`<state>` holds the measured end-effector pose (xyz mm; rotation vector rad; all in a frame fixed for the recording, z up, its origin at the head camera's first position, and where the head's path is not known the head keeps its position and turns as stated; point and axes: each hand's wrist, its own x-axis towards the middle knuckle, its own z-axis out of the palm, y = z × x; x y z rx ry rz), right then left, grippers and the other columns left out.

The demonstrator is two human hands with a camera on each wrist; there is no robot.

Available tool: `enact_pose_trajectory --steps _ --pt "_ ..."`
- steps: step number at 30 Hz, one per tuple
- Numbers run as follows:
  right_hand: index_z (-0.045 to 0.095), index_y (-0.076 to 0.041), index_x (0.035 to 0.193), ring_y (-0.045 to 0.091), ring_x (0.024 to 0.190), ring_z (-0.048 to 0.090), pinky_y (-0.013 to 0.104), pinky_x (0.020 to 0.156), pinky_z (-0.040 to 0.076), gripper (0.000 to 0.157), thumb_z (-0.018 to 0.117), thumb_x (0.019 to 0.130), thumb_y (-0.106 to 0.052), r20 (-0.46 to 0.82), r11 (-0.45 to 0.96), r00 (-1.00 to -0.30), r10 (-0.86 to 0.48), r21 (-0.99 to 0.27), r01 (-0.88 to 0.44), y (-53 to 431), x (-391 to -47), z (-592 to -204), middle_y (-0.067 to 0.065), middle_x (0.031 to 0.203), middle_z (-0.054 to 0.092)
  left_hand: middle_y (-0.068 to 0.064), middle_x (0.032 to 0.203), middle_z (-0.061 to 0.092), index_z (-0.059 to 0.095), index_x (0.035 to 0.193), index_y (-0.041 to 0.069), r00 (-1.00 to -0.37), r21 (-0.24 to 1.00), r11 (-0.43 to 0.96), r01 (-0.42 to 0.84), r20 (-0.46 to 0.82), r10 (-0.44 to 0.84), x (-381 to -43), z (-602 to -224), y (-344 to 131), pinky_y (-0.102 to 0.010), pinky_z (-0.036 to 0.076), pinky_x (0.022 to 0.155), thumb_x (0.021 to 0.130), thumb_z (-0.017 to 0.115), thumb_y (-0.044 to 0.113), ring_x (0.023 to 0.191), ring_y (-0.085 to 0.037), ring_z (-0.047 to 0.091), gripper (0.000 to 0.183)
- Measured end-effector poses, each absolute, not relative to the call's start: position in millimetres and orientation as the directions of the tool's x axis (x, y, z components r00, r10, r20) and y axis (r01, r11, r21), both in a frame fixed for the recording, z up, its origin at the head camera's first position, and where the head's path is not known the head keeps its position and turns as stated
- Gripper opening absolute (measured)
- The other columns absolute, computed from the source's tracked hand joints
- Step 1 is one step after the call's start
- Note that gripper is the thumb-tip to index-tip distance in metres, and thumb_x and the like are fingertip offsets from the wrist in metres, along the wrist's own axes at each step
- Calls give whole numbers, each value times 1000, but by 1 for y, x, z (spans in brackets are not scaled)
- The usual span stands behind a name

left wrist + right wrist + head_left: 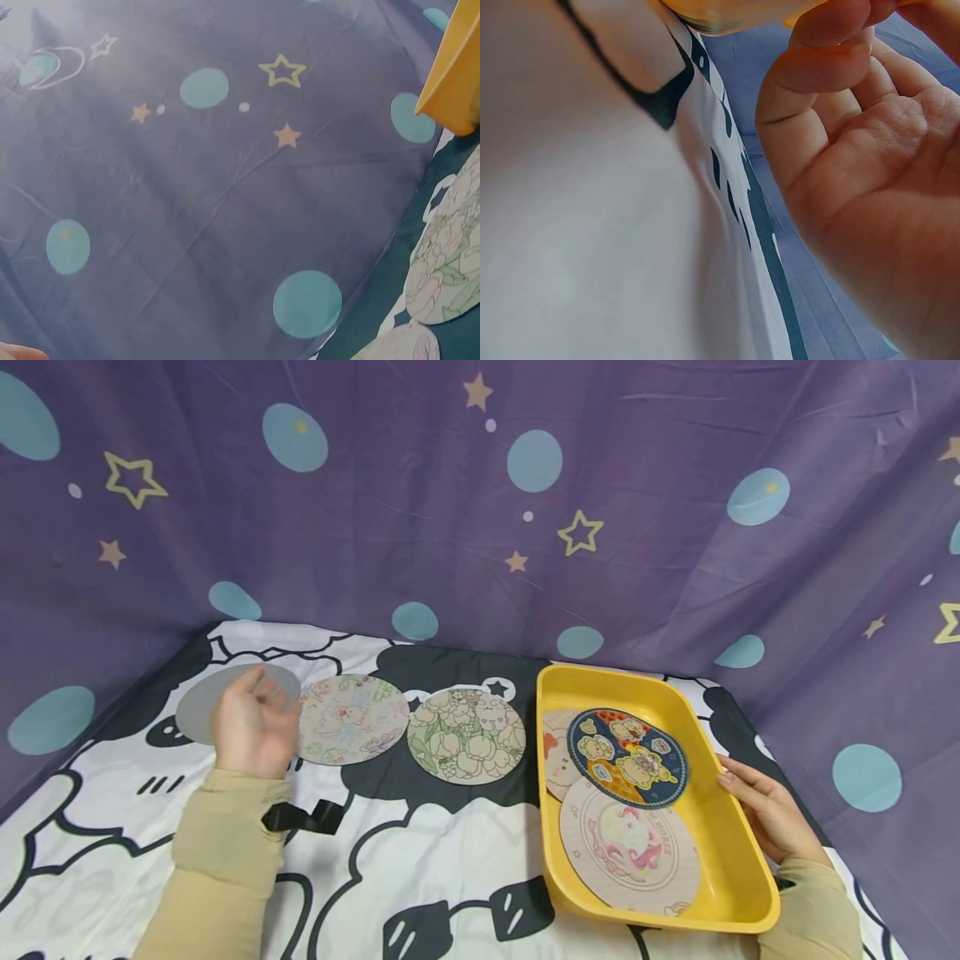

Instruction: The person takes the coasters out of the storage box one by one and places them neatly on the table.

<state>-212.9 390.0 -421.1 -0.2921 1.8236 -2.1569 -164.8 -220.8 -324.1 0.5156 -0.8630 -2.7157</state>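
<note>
My left hand is palm up with loosely bent fingers, over a plain grey round mat that it partly hides. Just right of it lies a round mat with a pastel drawing, then a round mat with green flowers. My right hand grips the right rim of a yellow tray, thumb on top and fingers beneath. Inside the tray, a dark blue mat with cartoon figures overlaps a pink horse mat and a third mat with red marks.
A black-and-white cartoon cloth covers the table. Behind and at both sides hangs a purple curtain with stars and blue dots. A black strap sticks out from the left sleeve.
</note>
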Motion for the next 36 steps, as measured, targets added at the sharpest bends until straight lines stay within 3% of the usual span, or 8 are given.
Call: enact_pose_trajectory --steps 11,23,36 --pt "67 -23 126 12 98 72 28 81 60 40 37 107 -5 -26 -154 -930 -366 -984 88 389 -212 -420 -4 114 74 9 165 -9 -8 158 28 -945 597 -796 98 -196 -263 -163 -317 -200 -23 5 124 108 30 31 153 -8 -6 63" --pt "67 -22 125 12 98 72 28 81 60 40 37 106 -4 -21 -161 -931 -365 -983 85 389 -212 -419 -3 114 74 9 166 -3 -15 156 30 -977 567 -824 13 -167 -131 -162 -315 -193 -24 11 124 108 32 33 153 -9 4 67" --pt "68 -23 124 12 97 72 28 80 60 40 37 106 -5 -35 -159 -936 -350 -982 97 388 -212 -419 -4 113 74 3 168 -3 -16 157 23 -994 607 -794 -39 -109 -34 -158 -313 -182 -28 14 125 109 28 33 155 -15 4 66"
